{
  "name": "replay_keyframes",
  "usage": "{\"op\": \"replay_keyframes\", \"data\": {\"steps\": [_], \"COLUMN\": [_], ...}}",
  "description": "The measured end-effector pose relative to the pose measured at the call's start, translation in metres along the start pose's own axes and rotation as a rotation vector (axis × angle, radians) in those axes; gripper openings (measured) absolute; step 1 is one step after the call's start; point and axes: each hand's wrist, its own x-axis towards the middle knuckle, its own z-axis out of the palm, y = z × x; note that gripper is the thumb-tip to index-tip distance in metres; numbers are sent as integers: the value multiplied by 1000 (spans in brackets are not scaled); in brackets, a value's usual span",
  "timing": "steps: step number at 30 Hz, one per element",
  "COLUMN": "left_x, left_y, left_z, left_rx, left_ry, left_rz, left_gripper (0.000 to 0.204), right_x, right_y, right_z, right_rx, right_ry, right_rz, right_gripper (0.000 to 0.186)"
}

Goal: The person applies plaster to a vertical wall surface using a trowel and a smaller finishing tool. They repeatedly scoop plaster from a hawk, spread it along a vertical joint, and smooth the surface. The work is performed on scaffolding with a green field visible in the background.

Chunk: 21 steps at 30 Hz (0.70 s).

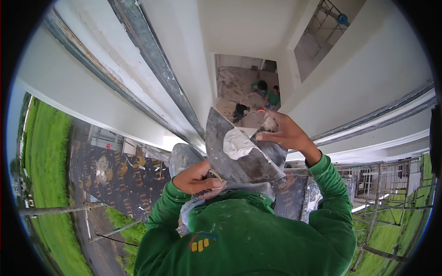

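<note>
My left hand [199, 178] is closed at the near left edge of a broad grey metal plastering trowel [218, 158], its grip partly hidden by my fingers. A lump of white putty [238, 143] sits on the trowel's flat face. My right hand [287, 133] is closed around the pale, smeared handle of a putty knife [277, 153]. Its dark blade lies against or just beside the right edge of the trowel; I cannot tell whether they touch. Both tools are in front of my chest, above my green sleeves.
Ahead stands a pale wall with a grey metal frame track [152, 55] and an opening [246, 103], where several people in green work lower down. Dark boarding [119, 177] lies below left. Scaffold pipes [377, 211] stand at right, a horizontal pipe [55, 210] at left, with grass beyond.
</note>
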Motion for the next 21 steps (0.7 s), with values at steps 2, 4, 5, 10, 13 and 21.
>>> {"op": "replay_keyframes", "data": {"steps": [2,4,5,10,13,21], "left_x": [-6,-9,-8,6,-7,-7], "left_y": [8,-1,-11,-43,-63,19], "left_z": [-6,-13,-11,1,-15,14], "left_rx": [90,141,33,-483,-419,328], "left_ry": [-4,-7,13,14,-18,502], "left_rz": [-70,-152,-142,-54,2,-135], "left_gripper": [39,41,42,47,49,27], "right_x": [-21,-22,-20,-50,-49,-41], "right_y": [29,19,5,-43,-52,-14], "right_z": [7,0,-5,64,74,15], "right_rx": [-145,348,598,547,218,-315], "right_ry": [142,475,648,1130,514,572], "right_rz": [96,166,197,-423,-710,-231], "right_gripper": [72,62,57,43,42,48]}}
